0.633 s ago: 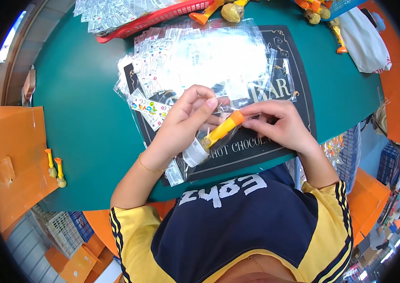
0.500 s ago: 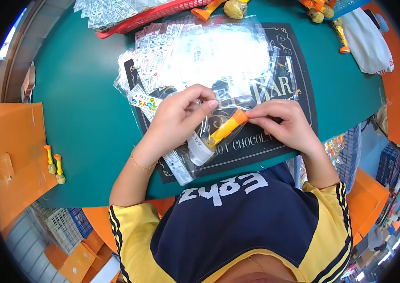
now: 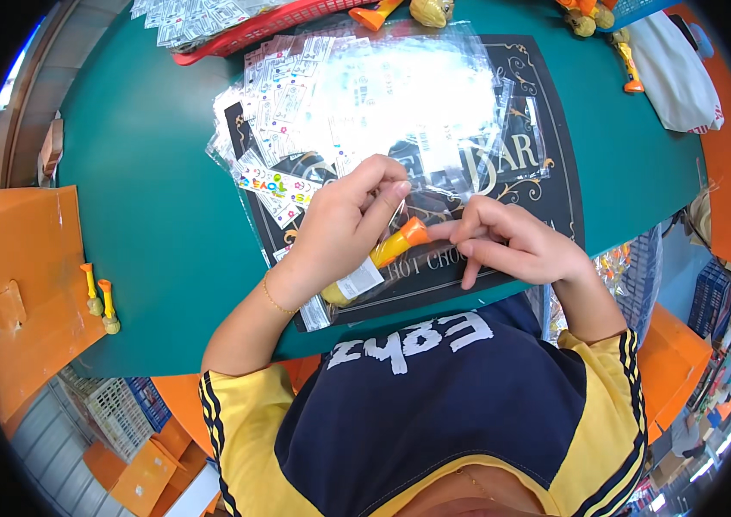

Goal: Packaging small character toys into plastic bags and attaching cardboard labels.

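Note:
A yellow toy with an orange flared end lies slantwise between my hands, apparently inside a clear plastic bag. Its rounded, dull yellow end sits by my left wrist, partly behind a white label. My left hand is closed, thumb against forefinger, pinching the bag's thin edge above the toy. On the other side, my right hand has its fingers apart, with the forefinger stretched out to the orange end and touching it or nearly so. Beyond both hands spreads a pile of clear bags with printed labels, bright with glare.
Under the bags lies a black placemat on the green table. A red basket holds printed sheets at the back. More yellow-orange toys lie back right, near a white bag. Two small toys rest by an orange box.
The toy has slid down and left, toward my left wrist. My right hand has gone from pinching at the orange end to reaching at it with an outstretched forefinger.

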Demonstrator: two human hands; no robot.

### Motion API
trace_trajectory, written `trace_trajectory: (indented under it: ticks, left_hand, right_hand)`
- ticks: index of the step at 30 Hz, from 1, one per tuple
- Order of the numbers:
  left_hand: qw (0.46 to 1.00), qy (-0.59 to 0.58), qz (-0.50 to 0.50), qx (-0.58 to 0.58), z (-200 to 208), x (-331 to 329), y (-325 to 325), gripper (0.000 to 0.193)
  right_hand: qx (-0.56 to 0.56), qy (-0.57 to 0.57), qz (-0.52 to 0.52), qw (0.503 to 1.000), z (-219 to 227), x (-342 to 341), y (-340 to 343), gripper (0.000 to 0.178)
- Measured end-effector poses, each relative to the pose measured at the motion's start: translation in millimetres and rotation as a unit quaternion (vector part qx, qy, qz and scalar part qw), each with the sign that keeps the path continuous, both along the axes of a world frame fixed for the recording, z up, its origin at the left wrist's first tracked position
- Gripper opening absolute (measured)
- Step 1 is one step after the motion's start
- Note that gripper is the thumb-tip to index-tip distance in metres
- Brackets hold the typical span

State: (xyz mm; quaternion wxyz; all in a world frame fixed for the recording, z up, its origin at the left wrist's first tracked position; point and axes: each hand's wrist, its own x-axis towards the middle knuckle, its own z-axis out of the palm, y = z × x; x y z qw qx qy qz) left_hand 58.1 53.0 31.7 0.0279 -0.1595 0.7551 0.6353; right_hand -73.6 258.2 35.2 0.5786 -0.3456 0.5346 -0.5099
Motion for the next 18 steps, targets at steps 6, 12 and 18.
trace_trajectory:
  ticks: [6, 12, 18]
  left_hand:
    - [0.999, 0.027, 0.009, -0.030, -4, -1, 3, 0.012]
    - [0.996, -0.080, -0.043, -0.007, 16, -4, -6, 0.014]
    - [0.998, -0.002, -0.033, -0.050, 4, 0, 10, 0.012]
  right_hand:
    - [0.052, -0.009, 0.003, 0.999, 15, 3, -7, 0.016]
    - [0.148, 0.008, -0.054, 0.987, 17, 12, -20, 0.011]
    - [0.081, -0.042, -0.077, 0.993, 1, 14, -15, 0.018]
